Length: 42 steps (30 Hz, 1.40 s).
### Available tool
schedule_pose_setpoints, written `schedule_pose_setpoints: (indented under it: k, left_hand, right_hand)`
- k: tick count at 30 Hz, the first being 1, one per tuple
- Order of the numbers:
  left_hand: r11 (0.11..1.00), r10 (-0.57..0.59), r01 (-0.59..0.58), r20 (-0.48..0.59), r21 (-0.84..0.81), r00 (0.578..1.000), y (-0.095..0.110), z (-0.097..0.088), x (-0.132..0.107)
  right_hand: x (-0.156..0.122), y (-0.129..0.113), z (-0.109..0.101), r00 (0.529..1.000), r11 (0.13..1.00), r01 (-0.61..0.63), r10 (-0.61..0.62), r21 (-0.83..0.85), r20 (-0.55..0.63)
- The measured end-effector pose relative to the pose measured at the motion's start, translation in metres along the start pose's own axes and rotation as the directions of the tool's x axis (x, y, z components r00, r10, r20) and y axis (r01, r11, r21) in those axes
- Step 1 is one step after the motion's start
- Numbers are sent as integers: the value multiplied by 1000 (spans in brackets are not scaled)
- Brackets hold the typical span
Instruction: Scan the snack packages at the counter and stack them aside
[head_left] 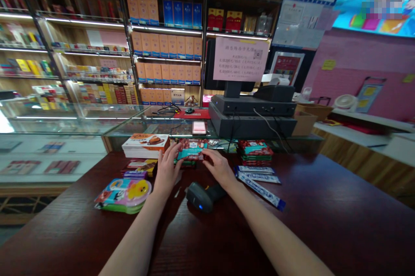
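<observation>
A red and teal snack packet (pixel 192 150) is held level between my two hands, above more teal packaging that it partly covers. My left hand (pixel 167 166) grips its left end, fingers on top and toward the back. At the opposite end, my right hand (pixel 219 167) pinches the packet's edge between thumb and fingers. On the table just below lies a black barcode scanner (pixel 200 198) with a blue light. A stack of similar red and teal packets (pixel 255 150) sits to the right, behind several blue and white stick packs (pixel 259 181).
Left of my hands are a white and orange box (pixel 145 145), chocolate-coloured packs (pixel 139 167) and a cartoon duck package (pixel 125 194). Behind the dark wooden table (pixel 292 233) stand a glass counter and a cash register (pixel 253 114). Stocked shelves line the back wall.
</observation>
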<state>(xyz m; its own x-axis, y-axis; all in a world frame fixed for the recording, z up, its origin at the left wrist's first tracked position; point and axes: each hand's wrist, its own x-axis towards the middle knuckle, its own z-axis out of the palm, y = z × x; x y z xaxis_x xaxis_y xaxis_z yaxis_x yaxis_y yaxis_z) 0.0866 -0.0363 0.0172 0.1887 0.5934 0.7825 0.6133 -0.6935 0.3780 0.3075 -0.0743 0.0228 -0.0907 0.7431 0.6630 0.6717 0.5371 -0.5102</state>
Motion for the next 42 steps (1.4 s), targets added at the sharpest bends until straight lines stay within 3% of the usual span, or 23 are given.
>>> schedule_pose_setpoints:
  k: [5, 11, 19, 26, 42]
  left_hand:
    - [998, 18, -20, 30, 65, 999, -1, -1, -2]
    - [994, -41, 32, 95, 100, 995, -18, 7, -10]
    - [997, -43, 37, 92, 68, 995, -34, 18, -17]
    - [987, -55, 36, 120, 155, 991, -42, 25, -20]
    - [874, -257, 82, 313, 478, 915, -14, 7, -17]
  right_hand:
    - [8, 6, 12, 999, 1000, 14, -13, -19, 50]
    - [13, 12, 27, 991, 999, 5, 0, -38, 132]
    - [23, 15, 39, 972, 993, -19, 46, -115, 231]
    - [25, 16, 46, 961, 991, -20, 56, -135, 269]
    - [35, 6, 51, 937, 969, -29, 111, -243, 331]
